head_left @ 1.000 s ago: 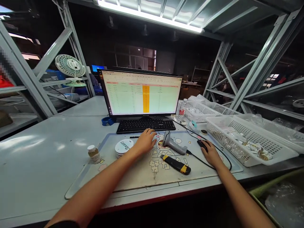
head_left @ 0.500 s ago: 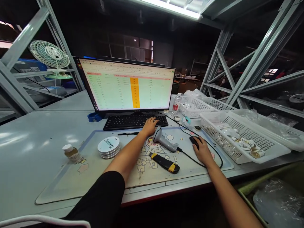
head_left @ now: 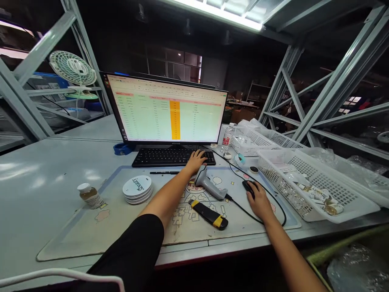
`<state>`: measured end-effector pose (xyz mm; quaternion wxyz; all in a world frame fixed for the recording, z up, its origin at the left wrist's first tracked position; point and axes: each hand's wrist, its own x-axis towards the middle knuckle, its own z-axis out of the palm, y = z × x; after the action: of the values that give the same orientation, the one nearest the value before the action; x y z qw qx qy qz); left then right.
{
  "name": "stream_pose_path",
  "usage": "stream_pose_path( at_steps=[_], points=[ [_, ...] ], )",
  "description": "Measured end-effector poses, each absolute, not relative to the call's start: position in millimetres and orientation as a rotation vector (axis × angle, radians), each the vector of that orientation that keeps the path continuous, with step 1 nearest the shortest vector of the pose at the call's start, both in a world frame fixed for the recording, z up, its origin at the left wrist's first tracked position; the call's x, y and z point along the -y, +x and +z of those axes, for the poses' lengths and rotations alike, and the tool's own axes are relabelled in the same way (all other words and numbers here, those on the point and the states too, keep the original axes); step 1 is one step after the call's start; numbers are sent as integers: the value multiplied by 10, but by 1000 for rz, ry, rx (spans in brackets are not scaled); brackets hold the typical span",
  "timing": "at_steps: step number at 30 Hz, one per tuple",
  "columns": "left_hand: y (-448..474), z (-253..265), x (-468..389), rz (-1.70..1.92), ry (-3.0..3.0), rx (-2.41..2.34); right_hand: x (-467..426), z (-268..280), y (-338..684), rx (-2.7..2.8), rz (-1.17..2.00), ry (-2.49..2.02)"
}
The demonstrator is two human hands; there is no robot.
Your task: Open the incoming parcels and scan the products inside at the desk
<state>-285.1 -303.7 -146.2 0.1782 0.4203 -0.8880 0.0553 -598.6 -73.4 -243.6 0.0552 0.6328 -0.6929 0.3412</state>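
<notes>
My left hand (head_left: 195, 162) rests over the right part of a black keyboard (head_left: 161, 157), its fingers stretched out on the keys and holding nothing. My right hand (head_left: 259, 202) is curled over a black computer mouse (head_left: 248, 187) on a printed desk mat (head_left: 121, 227). Between my arms lie a grey barcode scanner (head_left: 210, 184) with a cable and a black and yellow utility knife (head_left: 209, 215). Behind the keyboard stands a monitor (head_left: 146, 117) showing a spreadsheet with one orange column.
Left of my left arm are a stack of round white discs (head_left: 137, 188) and a small capped bottle (head_left: 90, 196). White plastic baskets (head_left: 291, 194) with small packed items line the right side. A water bottle (head_left: 227, 137), a blue tape roll (head_left: 122, 149) and a fan (head_left: 73, 68) stand farther back.
The camera view has shifted slightly. My left hand has moved a little to the right over the keys, its fingers more spread. My right hand stays on the mouse.
</notes>
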Motion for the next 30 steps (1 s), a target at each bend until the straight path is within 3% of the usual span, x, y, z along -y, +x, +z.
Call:
stream_pose_path(
  at_steps=[6, 12, 15, 20, 25, 30],
  points=[
    [-2505, -1109, 2606, 228, 1147, 2411, 737, -2485, -6020, 2078, 1011, 1970],
    [-1794, -771, 1531, 224, 894, 2307, 809, -2608, -6112, 2049, 1022, 1998],
    [-1227, -591, 931, 235, 818, 2070, 836, -2659, -6145, 2029, 1030, 2001],
    [-128, -649, 540, 484, 1294, 1472, 827, -2644, -6192, 2022, 1022, 1995],
    [498, -1050, 705, 37, 1862, 1631, 806, -2280, -5970, 1911, 1096, 1930],
    [426, -1018, 707, -440, 1433, 1318, 901, -1794, -5067, 2011, 941, 2227]
  ],
)
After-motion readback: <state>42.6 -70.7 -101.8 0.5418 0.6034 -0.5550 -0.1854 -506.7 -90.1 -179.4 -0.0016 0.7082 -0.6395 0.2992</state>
